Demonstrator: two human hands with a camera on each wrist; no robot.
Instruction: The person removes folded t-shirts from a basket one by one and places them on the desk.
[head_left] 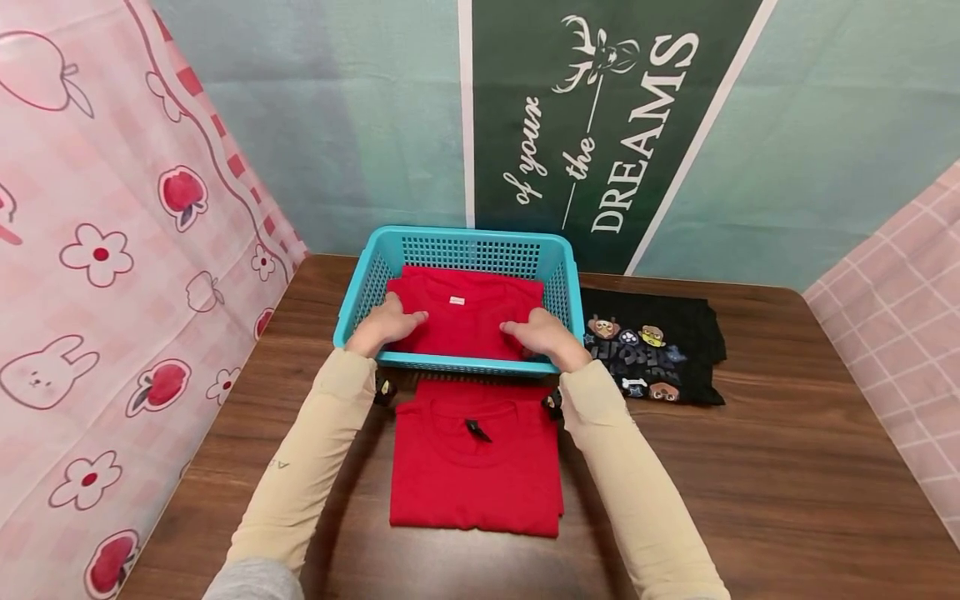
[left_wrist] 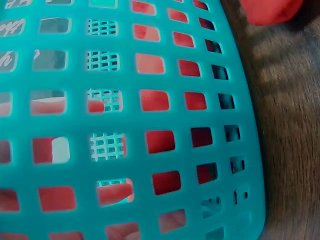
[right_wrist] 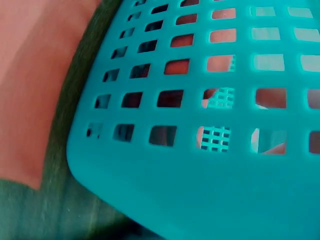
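A folded red T-shirt [head_left: 465,321] with a white neck label lies inside the turquoise plastic basket [head_left: 472,361]. My left hand [head_left: 388,321] reaches over the basket's front left and holds the shirt's left side, thumb on top. On the opposite side my right hand [head_left: 546,333] holds the right edge the same way, its thumb laid over the cloth. Most of the fingers are hidden beside the shirt. Both wrist views are filled by the basket's perforated wall [left_wrist: 135,120], with bits of red cloth showing through the holes.
Another folded red T-shirt [head_left: 476,475] with a black neck tag lies in front of the basket, between my forearms. To the basket's right is a folded black garment [head_left: 652,350] with cartoon prints. A printed curtain [head_left: 360,125] hangs behind the wooden table [head_left: 787,467].
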